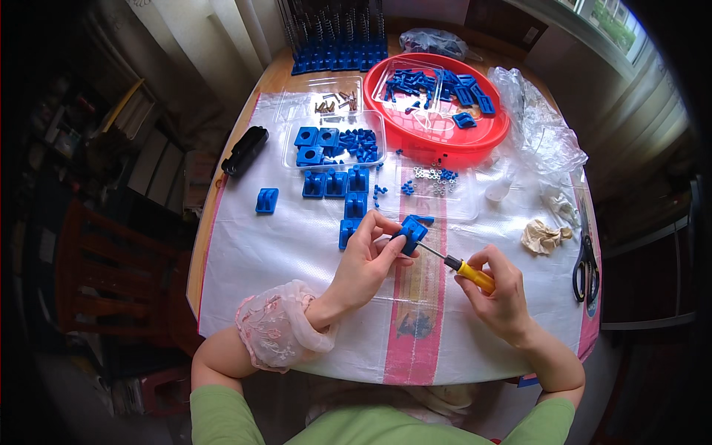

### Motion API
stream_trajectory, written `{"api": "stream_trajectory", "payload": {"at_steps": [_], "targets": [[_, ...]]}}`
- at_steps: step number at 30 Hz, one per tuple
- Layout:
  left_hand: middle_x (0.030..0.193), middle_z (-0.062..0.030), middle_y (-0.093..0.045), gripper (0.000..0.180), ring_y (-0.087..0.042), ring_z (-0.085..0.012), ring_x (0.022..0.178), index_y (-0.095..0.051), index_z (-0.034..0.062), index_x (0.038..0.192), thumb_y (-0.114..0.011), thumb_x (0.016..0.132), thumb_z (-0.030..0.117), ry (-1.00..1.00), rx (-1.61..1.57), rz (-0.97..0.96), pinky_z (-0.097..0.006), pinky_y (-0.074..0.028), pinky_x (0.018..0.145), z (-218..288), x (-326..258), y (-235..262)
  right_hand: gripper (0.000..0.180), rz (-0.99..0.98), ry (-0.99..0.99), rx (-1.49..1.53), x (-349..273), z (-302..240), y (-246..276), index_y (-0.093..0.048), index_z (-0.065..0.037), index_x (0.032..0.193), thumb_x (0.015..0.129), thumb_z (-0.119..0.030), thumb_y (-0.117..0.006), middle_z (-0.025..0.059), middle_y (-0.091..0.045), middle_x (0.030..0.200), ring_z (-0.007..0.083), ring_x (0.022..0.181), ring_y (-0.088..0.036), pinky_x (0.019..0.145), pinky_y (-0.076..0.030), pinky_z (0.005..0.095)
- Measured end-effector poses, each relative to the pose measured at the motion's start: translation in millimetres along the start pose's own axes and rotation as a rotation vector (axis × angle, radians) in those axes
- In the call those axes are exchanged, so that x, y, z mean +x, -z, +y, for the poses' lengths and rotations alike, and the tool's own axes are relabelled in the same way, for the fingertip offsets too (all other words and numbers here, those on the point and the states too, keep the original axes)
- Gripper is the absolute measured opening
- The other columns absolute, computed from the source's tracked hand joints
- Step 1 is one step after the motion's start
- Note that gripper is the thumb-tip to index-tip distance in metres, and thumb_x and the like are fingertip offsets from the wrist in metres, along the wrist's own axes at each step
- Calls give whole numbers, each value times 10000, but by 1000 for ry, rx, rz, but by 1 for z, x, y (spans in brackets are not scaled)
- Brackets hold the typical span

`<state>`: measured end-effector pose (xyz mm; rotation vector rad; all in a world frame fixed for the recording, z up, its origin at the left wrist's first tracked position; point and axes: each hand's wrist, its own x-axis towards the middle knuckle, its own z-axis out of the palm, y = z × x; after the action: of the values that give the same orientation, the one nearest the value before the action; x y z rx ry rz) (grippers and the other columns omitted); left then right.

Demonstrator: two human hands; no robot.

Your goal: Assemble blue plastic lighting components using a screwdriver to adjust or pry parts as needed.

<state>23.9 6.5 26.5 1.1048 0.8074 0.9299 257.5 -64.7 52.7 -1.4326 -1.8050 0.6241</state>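
Note:
Near the middle of the table, my left hand (pixel 368 256) pinches a blue plastic part (pixel 413 232) between thumb and fingers. My right hand (pixel 498 288) is closed round the yellow and black handle of a screwdriver (pixel 475 276). The screwdriver's metal shaft points left, and its tip meets the blue part; the exact contact point is too small to make out. Just left of my left hand, several similar blue parts (pixel 335 184) are lined up on the sheet. Another single blue part (pixel 266 200) lies farther left.
A clear box (pixel 288 152) holds blue pieces; behind it, a clear tray (pixel 297 100) has brass-coloured pins. At the back right is a red basin (pixel 489 141) with blue parts. Small white and blue bits (pixel 434 175) lie on a clear lid. Black scissors (pixel 586 271) rest at the right edge.

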Motion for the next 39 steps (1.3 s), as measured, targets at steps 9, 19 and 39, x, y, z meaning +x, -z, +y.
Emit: {"api": "stream_trajectory", "payload": {"at_steps": [9, 19, 39], "targets": [[1109, -124, -653, 114, -700, -184, 1002, -454, 36, 1119, -534, 1038, 49, -7, 9, -7, -304, -618, 833, -1, -1, 2, 180, -54, -20, -13, 1, 0, 2, -631, 1, 965, 893, -113, -750, 148, -686, 799, 263, 632, -685, 555, -521, 344], [1114, -124, -653, 119, -702, -181, 995, -451, 39, 1120, -536, 1037, 49, -11, 15, -8, -296, -619, 826, 0, 0, 2, 158, -39, -16, -36, 4, -3, 3, -638, -4, 957, 901, -115, -735, 158, -683, 803, 287, 674, -704, 582, -530, 348], [1103, -130, -629, 143, -705, -169, 981, -449, 24, 1124, -552, 1025, 40, -2, 6, -9, -270, -613, 830, 0, -1, 1, 203, 36, 76, -57, 4, -4, 0, -611, -16, 959, 841, -35, -775, 106, -614, 851, 273, 726, -683, 561, -535, 374]]}}
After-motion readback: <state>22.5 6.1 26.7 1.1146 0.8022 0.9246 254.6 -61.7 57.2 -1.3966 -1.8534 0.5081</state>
